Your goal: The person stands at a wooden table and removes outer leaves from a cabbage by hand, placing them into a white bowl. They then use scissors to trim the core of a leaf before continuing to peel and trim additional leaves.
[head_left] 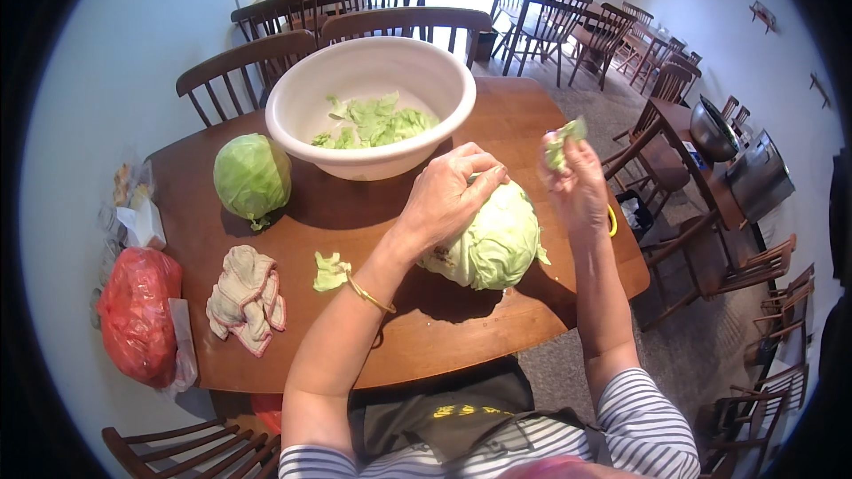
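Note:
My left hand [453, 191] rests on top of a pale green cabbage [497, 244], its fingers curved over the far side and holding it on the table. To the right, my right hand [572, 173] is raised clear of the cabbage and pinches a torn piece of cabbage leaf [565, 144]. Beyond the left hand stands a large white basin [373, 155] with several torn leaf pieces [382, 120] in it. A second whole cabbage [252, 177] sits left of the basin. One loose leaf scrap [331, 272] lies beside my left wrist.
A crumpled cloth [246, 297] lies on the wooden table [426, 355] at the left. By the wall are a red plastic bag [138, 319] and a tissue pack [144, 223]. Chairs [244, 75] line the far side. Metal pots [759, 179] stand on another table at the right.

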`<action>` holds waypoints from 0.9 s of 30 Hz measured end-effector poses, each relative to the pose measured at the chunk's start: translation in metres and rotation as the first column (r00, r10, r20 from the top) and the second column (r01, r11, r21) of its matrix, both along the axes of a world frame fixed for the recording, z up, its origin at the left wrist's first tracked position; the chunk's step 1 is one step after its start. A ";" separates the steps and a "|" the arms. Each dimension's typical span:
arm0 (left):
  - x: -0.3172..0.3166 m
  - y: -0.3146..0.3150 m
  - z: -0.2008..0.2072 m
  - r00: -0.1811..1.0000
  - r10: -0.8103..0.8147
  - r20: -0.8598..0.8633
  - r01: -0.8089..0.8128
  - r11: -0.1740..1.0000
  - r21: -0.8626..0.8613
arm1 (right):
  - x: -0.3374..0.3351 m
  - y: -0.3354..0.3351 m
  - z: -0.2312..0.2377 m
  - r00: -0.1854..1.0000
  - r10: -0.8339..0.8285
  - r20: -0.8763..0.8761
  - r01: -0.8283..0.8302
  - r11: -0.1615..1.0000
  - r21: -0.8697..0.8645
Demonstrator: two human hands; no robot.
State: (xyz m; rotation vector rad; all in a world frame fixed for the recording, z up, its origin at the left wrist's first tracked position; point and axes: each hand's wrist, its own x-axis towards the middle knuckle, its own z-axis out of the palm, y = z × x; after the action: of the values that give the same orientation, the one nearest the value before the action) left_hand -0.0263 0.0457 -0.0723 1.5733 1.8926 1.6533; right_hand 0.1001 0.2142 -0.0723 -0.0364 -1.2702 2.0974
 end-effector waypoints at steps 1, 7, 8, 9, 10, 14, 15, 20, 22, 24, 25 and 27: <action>0.000 -0.001 0.000 1.000 -0.006 -0.002 0.006 1.000 0.002 | 0.004 0.012 0.001 0.999 0.033 -0.024 -0.032 0.997 0.067; -0.008 0.004 -0.008 0.981 -0.061 0.185 0.049 0.997 0.066 | 0.006 0.017 0.009 0.996 0.026 0.084 -0.045 0.972 0.229; -0.008 0.005 -0.011 0.959 -0.100 0.267 0.083 0.994 0.075 | 0.006 0.017 0.010 0.989 0.043 0.139 -0.073 0.972 0.225; -0.008 0.005 -0.011 0.949 -0.110 0.296 0.087 0.992 0.091 | 0.006 0.017 0.011 0.980 0.056 0.193 -0.099 0.970 0.222; -0.008 0.005 -0.012 0.938 -0.120 0.325 0.089 0.990 0.108 | 0.008 0.016 0.011 0.952 -0.033 0.304 -0.063 0.951 0.302; -0.014 0.001 -0.010 0.893 -0.187 0.409 0.165 0.982 0.088 | 0.007 0.001 0.014 0.894 -0.204 0.400 -0.101 0.777 0.621; -0.015 0.001 -0.011 0.882 -0.194 0.429 0.167 0.981 0.102 | 0.004 0.000 0.011 0.880 -0.192 0.434 -0.149 0.756 0.637; -0.018 0.000 -0.021 0.945 -0.103 0.309 0.076 0.992 0.098 | -0.004 -0.005 0.005 0.861 -0.080 0.502 -0.265 0.772 0.578; -0.015 -0.002 -0.020 0.962 -0.052 0.269 0.034 0.997 0.070 | -0.004 -0.001 0.001 0.862 -0.034 0.505 -0.273 0.809 0.521; -0.009 -0.006 -0.016 0.976 0.019 0.218 -0.026 0.999 0.025 | -0.006 -0.001 -0.002 0.878 -0.035 0.477 -0.262 0.800 0.540; -0.007 -0.007 -0.017 0.978 0.053 0.201 -0.056 0.998 0.007 | -0.007 -0.002 -0.001 0.886 -0.033 0.462 -0.257 0.795 0.549; -0.005 -0.009 -0.018 0.979 0.123 0.163 -0.120 0.992 -0.027 | -0.007 -0.010 0.005 0.888 -0.104 0.449 -0.232 0.741 0.630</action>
State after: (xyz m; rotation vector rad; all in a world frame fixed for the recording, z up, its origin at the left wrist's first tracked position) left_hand -0.0315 0.0362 -0.0903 1.2937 1.9451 1.7516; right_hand 0.0931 0.2046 -0.0669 -0.1793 -2.3004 1.5961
